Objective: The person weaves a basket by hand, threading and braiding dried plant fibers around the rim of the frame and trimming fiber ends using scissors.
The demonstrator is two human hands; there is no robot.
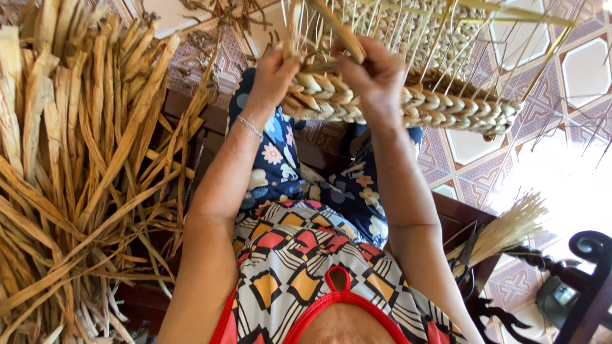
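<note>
Left hand — clenched on upright straw stakes; right hand — grasping, apparently, a flat strand above the braided basket rim. Risk: dry strand cracking if bent sharply.

Both hands work at the braided rim of a woven straw basket, held up over the lap. The left hand grips 1 strand at the rim, and the right hand pinches another (a flat, pale strip). A heap of dried leaves lies just beside the left arm.
</note>
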